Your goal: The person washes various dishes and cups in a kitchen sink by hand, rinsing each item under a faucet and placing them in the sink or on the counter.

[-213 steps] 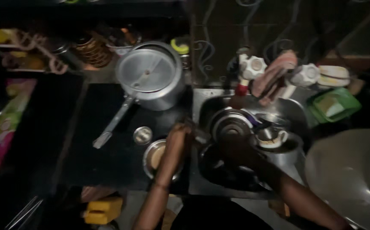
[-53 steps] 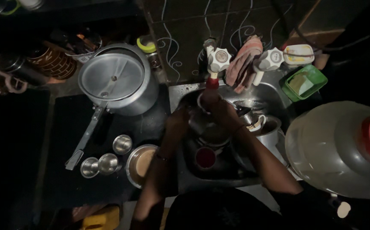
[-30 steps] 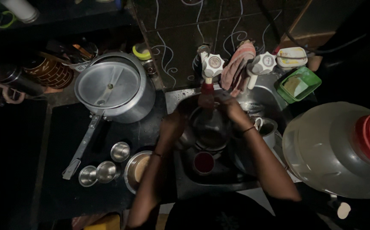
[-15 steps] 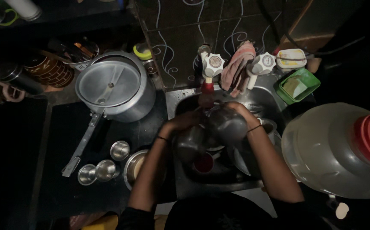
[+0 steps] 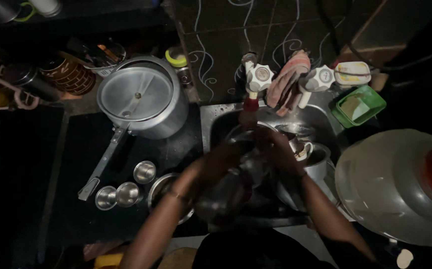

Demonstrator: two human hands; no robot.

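Head view: both hands meet over the steel sink, just below the tap with its white cross handle. The left hand and the right hand are blurred with motion and close around a dark round vessel held between them inside the basin; whether the fingers are clamped tight on it or only wrapped loosely around it cannot be told through the blur. A bangle shows on the left wrist.

Taking the sink as the landmark: a second white tap handle stands on its far rim, with a pink cloth draped between the two handles. A cup and a steel pot sit in the basin just right of the hands, crowding that side. At the far right corner a green tray holds a sponge. Right of the sink, a large translucent water jar with a red cap fills the near corner and hides the edge there.

Left of the sink, on the dark counter, a large lidded pressure cooker stands with its long handle pointing toward the viewer. Three small steel cups stand near the handle, and a steel bowl lies partly under the left forearm
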